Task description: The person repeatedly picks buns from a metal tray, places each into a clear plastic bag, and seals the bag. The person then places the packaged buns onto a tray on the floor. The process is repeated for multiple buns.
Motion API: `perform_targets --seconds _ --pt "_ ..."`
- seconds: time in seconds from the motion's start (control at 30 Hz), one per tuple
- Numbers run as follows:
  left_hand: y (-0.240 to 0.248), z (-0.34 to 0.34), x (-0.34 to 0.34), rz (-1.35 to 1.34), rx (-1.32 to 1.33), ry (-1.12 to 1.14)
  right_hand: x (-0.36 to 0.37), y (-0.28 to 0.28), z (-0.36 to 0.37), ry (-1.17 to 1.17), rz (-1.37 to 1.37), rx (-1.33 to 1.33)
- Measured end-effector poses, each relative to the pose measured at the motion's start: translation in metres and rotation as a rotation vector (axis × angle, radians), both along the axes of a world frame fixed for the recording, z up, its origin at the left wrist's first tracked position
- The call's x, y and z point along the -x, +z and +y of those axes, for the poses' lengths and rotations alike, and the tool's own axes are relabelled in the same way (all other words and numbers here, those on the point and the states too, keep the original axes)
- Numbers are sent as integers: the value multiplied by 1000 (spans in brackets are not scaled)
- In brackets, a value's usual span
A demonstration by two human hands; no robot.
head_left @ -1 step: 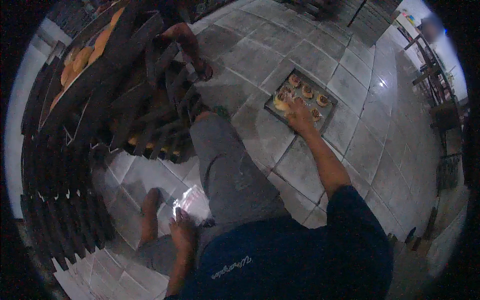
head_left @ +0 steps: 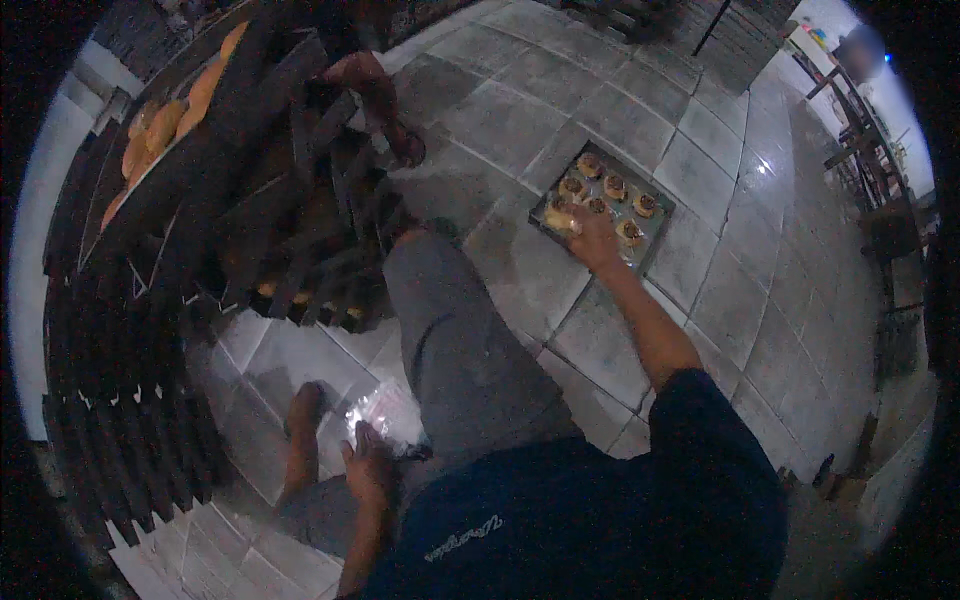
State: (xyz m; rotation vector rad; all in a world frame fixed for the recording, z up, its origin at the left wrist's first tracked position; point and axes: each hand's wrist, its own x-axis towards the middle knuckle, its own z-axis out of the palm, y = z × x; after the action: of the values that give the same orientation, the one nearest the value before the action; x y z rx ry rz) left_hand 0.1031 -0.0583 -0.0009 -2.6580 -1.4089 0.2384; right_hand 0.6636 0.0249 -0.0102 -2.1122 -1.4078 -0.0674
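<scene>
Topped buns (head_left: 615,187) sit on a dark-rimmed tray (head_left: 661,236), which lies on the tiled floor (head_left: 740,220) ahead of us and to the right. In the head view we count at least six of them, pale golden rounds with a darker brown filling on top, set close together in loose rows. Our right arm stretches out to the tray, and our right hand (head_left: 592,243) reaches over its near side, fingers bent at the yellowish bun (head_left: 558,213) in the left corner. The picture is dim and grainy here, so we cannot fairly say whether those fingers grip the bun or merely touch it. The other buns lie clear of the hand, farther back and to the right.

Our left hand (head_left: 368,468) is down beside the thigh, its fingers at the near edge of a clear, shiny plastic bag (head_left: 390,412); we cannot tell whether they pinch it or just rest there. We wear grey shorts (head_left: 470,340) and a dark blue shirt (head_left: 600,520). Along our left side stands a dark slatted rack (head_left: 130,450), with golden-brown loaves (head_left: 165,128) in its upper part. Dark furniture (head_left: 850,130) stands at the far right, near the bright edge of the room.
</scene>
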Motion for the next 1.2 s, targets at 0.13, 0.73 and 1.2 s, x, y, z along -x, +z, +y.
perform_targets --seconds 0.13,0.73,1.2 --pt "-11 -14 3 -364 106 98 134 19 26 308 574 -217" --pt "78 27 -40 -2342 454 912 358 111 -4 790 1422 447" --pt "-120 56 137 -1785 176 1067 338 408 397 851 -132 468"
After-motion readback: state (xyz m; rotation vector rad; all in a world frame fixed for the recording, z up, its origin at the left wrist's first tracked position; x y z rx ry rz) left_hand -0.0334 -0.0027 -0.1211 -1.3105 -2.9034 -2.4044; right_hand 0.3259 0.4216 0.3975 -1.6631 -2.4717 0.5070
